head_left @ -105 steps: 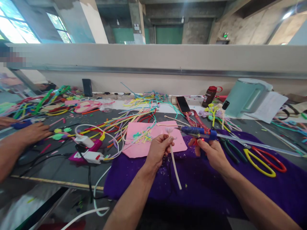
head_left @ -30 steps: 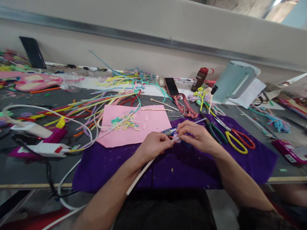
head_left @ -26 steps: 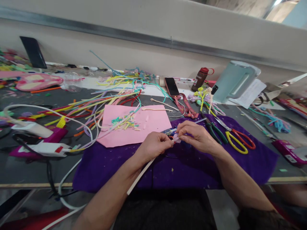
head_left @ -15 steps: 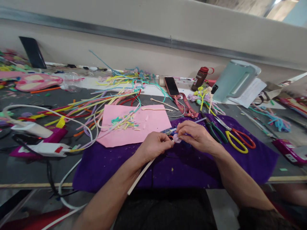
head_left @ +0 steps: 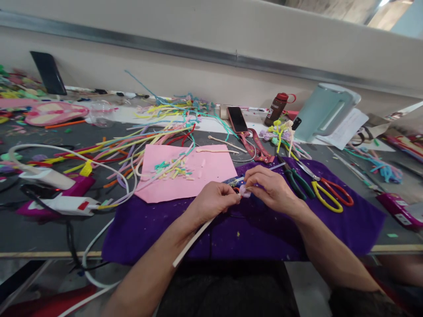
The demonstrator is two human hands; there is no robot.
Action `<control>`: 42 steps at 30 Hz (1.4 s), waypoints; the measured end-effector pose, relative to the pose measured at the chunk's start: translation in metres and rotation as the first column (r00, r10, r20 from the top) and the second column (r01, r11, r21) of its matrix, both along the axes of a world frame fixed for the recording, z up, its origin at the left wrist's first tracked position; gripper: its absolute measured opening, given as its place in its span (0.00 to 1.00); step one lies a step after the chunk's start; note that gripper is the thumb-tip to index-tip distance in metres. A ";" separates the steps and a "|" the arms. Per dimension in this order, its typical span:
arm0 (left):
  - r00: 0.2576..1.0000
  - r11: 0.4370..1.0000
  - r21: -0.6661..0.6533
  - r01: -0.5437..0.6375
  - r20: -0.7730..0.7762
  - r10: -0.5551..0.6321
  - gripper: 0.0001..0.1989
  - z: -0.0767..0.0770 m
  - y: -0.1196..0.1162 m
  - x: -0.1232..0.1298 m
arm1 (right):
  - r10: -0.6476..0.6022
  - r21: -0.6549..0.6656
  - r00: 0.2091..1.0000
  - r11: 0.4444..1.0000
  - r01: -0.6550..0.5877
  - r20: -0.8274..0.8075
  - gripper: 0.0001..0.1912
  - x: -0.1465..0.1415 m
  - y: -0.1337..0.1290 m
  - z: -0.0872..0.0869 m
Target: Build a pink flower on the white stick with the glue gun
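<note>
My left hand (head_left: 216, 200) is closed in a pinch on a cream chenille stem (head_left: 193, 243), whose long end slants down toward the table's front edge. Between both hands, a small pale lilac fuzzy piece (head_left: 244, 191) meets the left fingertips. My right hand (head_left: 271, 187) pinches this piece from the other side. Just behind the fingers lies a blue tool (head_left: 230, 181), mostly hidden, with a translucent stick (head_left: 276, 166) showing past the right hand. Under the hands spreads a purple cloth (head_left: 158, 233).
A pink sheet (head_left: 211, 169) carries small cut pieces. Green-handled pliers (head_left: 295, 180) and scissors (head_left: 330, 189) lie at right. Colored stems (head_left: 132, 145) and power strips (head_left: 62, 204) with cables crowd the left. A phone (head_left: 237, 119), bottle (head_left: 276, 108) and teal jug (head_left: 319, 112) stand behind.
The whole view has shifted very slightly to the right. Both hands keep nearly the same pose and grip, and the stem's free end has dipped slightly leftward.
</note>
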State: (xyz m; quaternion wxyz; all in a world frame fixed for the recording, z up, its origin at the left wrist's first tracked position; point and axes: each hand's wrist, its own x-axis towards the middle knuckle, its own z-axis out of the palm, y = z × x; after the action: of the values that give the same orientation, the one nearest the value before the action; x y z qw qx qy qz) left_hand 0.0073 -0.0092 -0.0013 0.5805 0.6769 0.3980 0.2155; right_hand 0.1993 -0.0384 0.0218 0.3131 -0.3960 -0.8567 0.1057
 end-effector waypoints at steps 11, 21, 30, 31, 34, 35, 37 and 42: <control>1.000 0.999 -0.034 -0.011 0.005 0.011 0.10 0.006 0.000 0.001 | -0.028 0.083 0.993 0.996 0.019 0.115 0.06 0.002 0.000 0.000; 0.999 0.999 -0.033 -0.001 0.040 0.002 0.09 0.005 0.001 -0.001 | 0.010 0.102 0.996 0.995 -0.019 0.088 0.08 0.005 0.002 -0.001; 0.975 0.984 -0.151 -0.089 0.191 0.118 0.12 0.009 0.000 -0.003 | -0.239 0.079 0.916 0.958 0.277 -0.321 0.11 0.006 -0.003 0.000; 0.965 0.978 -0.188 -0.091 0.226 0.133 0.12 0.009 0.000 -0.003 | -0.261 0.055 0.894 0.952 0.300 -0.364 0.10 0.004 -0.003 0.000; 0.936 0.963 -0.248 -0.101 0.303 0.176 0.12 0.008 -0.001 -0.003 | -0.269 -0.059 0.850 0.960 0.272 -0.453 0.08 -0.002 -0.003 -0.005; 0.931 0.961 -0.255 -0.104 0.317 0.184 0.12 0.008 0.000 -0.003 | -0.265 -0.101 0.841 0.964 0.247 -0.472 0.08 -0.005 -0.003 -0.007; 0.916 0.957 -0.268 -0.114 0.345 0.206 0.11 0.007 0.001 -0.004 | -0.262 -0.179 0.829 0.964 0.198 -0.494 0.08 -0.011 -0.004 -0.010; 0.891 0.949 -0.296 -0.114 0.393 0.229 0.11 0.007 0.002 -0.005 | -0.304 -0.340 0.812 0.930 0.140 -0.498 0.08 -0.023 -0.009 -0.013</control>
State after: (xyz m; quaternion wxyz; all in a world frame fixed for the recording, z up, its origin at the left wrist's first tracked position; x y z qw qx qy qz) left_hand 0.0024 -0.0074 0.0055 0.7163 0.4923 0.3468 0.3525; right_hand 0.1765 -0.0470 0.0089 0.4920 -0.4891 -0.6552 0.2991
